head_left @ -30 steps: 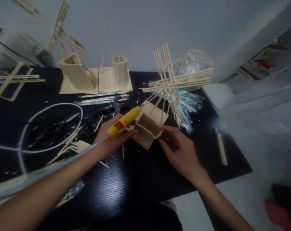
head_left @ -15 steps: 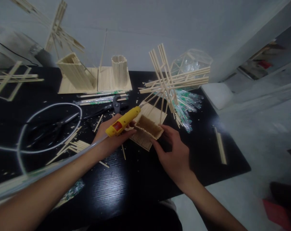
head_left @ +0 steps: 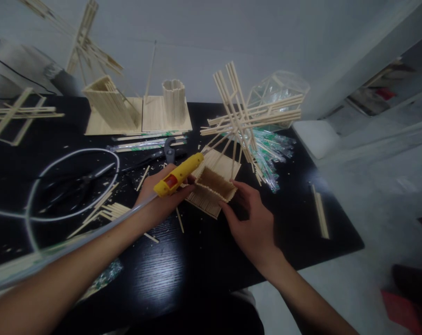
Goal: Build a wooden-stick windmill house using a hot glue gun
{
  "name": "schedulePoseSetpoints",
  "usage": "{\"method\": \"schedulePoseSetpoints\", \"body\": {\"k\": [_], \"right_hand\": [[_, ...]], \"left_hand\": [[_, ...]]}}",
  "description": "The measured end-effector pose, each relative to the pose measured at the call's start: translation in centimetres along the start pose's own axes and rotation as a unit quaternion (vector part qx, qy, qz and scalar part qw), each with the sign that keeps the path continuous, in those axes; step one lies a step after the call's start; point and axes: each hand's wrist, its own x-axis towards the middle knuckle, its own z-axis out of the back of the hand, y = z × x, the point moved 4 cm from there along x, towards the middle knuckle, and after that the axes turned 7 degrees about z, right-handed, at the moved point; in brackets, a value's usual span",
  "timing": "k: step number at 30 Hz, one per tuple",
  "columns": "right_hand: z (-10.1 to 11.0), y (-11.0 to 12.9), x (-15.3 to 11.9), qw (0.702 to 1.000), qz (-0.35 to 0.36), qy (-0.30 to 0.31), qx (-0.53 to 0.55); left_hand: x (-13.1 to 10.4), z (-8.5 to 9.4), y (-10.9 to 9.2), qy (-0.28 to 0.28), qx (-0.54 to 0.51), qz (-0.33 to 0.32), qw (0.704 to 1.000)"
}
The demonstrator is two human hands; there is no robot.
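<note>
A small open box of wooden sticks [head_left: 216, 184] stands on a flat stick base panel [head_left: 221, 160]. My right hand [head_left: 251, 216] pinches the box's right end between thumb and fingers. Across my left hand [head_left: 158, 190] lies a yellow glue dispenser [head_left: 179, 175] with a red part, held in the crook of the thumb, its thin tip pointing up and right. That hand's thumb and fingertips reach the box's left end; some fingers are hidden beneath the tool. A clear hose [head_left: 127, 215] runs from the dispenser along my left forearm.
A windmill-like stick frame [head_left: 237, 118] stands right behind the panel, before plastic-wrapped sticks [head_left: 270, 153]. Pliers [head_left: 169, 151] and loose sticks [head_left: 115, 211] lie left. Two stick models, a slanted box [head_left: 111, 104] and a round tower [head_left: 174, 102], stand at the back.
The stick frame behind the panel has shifted slightly left. Both hands keep their hold on the box and the dispenser, almost unmoved.
</note>
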Motion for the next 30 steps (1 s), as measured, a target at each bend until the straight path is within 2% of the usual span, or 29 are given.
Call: {"method": "schedulePoseSetpoints", "body": {"k": [13, 21, 26, 30], "right_hand": [[0.1, 0.0, 1.1, 0.999, 0.020, 0.015, -0.025], [0.0, -0.5, 1.3, 1.000, -0.005, 0.008, 0.001], [-0.2, -0.9, 1.1, 0.998, -0.041, 0.018, 0.034], [-0.3, -1.2, 1.0, 0.997, -0.055, 0.026, 0.041]], "left_hand": [[0.0, 0.1, -0.3, 0.007, 0.013, 0.007, 1.000], [-0.2, 0.3, -0.9, 0.001, 0.021, 0.010, 1.000], [-0.2, 0.6, -0.6, -0.032, 0.032, 0.006, 0.999], [-0.1, 0.6, -0.4, -0.061, 0.002, 0.002, 0.998]]}}
